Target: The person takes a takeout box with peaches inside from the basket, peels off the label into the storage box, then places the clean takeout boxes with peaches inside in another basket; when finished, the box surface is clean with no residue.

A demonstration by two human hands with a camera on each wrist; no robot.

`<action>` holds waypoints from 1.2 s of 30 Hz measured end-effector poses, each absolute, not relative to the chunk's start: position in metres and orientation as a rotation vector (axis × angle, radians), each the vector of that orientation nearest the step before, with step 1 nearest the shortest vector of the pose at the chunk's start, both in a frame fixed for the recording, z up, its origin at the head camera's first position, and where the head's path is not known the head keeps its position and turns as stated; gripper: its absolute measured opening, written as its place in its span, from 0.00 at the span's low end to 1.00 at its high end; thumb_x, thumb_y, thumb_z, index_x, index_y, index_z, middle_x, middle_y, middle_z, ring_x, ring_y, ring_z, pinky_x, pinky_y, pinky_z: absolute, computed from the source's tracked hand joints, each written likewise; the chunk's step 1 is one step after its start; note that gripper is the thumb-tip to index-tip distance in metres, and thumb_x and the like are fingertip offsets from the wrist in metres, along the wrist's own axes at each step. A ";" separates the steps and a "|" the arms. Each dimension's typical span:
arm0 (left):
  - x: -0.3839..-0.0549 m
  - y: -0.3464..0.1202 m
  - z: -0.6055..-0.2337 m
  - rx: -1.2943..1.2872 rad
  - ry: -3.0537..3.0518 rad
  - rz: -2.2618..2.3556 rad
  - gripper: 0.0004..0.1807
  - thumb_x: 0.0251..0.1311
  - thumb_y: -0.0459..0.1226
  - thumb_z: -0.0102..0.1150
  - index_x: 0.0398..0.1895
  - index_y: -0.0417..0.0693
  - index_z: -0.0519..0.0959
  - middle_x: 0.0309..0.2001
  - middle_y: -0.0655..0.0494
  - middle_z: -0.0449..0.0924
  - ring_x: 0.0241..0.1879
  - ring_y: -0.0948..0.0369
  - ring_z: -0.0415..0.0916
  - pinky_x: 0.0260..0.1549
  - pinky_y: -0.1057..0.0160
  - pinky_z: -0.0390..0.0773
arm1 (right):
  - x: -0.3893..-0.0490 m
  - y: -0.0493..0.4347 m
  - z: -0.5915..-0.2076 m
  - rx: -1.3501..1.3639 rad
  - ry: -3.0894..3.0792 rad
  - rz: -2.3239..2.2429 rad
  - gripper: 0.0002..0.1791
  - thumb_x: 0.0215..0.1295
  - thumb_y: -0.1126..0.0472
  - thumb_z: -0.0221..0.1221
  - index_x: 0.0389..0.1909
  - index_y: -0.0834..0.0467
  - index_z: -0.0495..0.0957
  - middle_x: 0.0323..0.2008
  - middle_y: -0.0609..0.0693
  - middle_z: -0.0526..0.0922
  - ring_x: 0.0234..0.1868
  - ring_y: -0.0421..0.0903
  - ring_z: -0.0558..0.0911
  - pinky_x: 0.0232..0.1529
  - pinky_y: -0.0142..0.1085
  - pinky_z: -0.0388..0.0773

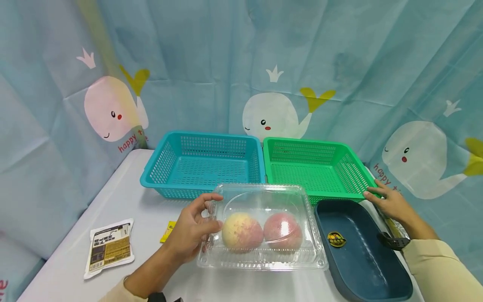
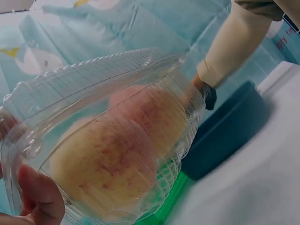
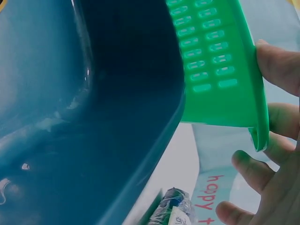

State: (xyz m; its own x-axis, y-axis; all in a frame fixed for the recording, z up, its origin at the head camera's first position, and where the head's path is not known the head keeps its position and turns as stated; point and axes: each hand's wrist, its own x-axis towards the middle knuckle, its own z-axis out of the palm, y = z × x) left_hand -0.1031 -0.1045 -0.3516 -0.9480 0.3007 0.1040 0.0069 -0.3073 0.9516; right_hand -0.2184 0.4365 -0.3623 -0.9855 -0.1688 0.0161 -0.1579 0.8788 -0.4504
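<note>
A clear plastic clamshell box (image 1: 264, 260) holds two round pink-and-yellow buns (image 1: 243, 233) side by side under its lid. My left hand (image 1: 196, 224) grips the box by its left edge, thumb on the near face. In the left wrist view the box (image 2: 117, 70) is tilted, and the thumb (image 2: 40, 192) presses its edge. On the far right, my right hand (image 1: 390, 203) rests at the near right corner of the green basket (image 1: 317, 144). The right wrist view has its fingertips at the rim of that basket (image 3: 215, 103), with the lower fingers loosely spread.
A blue basket (image 1: 207, 136) stands left of the green one. The dark blue tub (image 1: 362, 251) sits in front of the green basket, beneath the right forearm. A vacuum-sealed packet (image 1: 109, 247) and a small yellow sachet (image 1: 167, 231) lie at left. Beside the tub is a wrapped package (image 3: 173, 208).
</note>
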 end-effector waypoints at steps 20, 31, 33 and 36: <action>-0.158 -0.047 -0.277 0.410 1.792 2.413 0.28 0.52 0.20 0.59 0.58 0.45 0.72 0.38 0.48 0.54 0.08 0.59 0.51 0.06 0.67 0.64 | -0.221 0.438 -0.362 -0.260 3.060 -0.623 0.36 0.74 0.45 0.47 0.61 0.77 0.66 0.70 0.73 0.45 0.61 0.82 0.52 0.50 0.75 0.53; -0.210 -0.005 -0.269 0.418 1.754 2.417 0.29 0.52 0.20 0.61 0.58 0.48 0.74 0.27 0.52 0.55 0.09 0.60 0.49 0.09 0.63 0.60 | -0.221 0.434 -0.362 -0.243 3.031 -0.624 0.37 0.73 0.44 0.48 0.60 0.78 0.67 0.69 0.74 0.48 0.61 0.81 0.52 0.52 0.73 0.55; -0.220 0.003 -0.268 0.418 1.766 2.417 0.29 0.52 0.21 0.61 0.57 0.49 0.74 0.28 0.52 0.55 0.10 0.60 0.48 0.10 0.63 0.60 | -0.221 0.435 -0.362 -0.258 3.037 -0.622 0.36 0.73 0.45 0.48 0.59 0.78 0.68 0.69 0.75 0.48 0.61 0.81 0.52 0.52 0.73 0.55; -0.233 0.015 -0.271 0.440 1.786 2.406 0.28 0.53 0.21 0.61 0.57 0.50 0.75 0.26 0.53 0.56 0.09 0.60 0.49 0.09 0.63 0.62 | -0.221 0.437 -0.360 -0.266 3.037 -0.629 0.36 0.73 0.45 0.48 0.59 0.77 0.68 0.69 0.74 0.46 0.61 0.81 0.52 0.51 0.73 0.55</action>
State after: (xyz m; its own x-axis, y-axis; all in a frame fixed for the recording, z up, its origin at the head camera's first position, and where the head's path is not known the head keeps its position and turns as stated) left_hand -0.2332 0.0152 -0.2707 -0.9515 0.2607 0.1635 0.0811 -0.3003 0.9504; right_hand -0.2207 0.4371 -0.3597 -0.9850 -0.1726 0.0068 -0.1612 0.9038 -0.3963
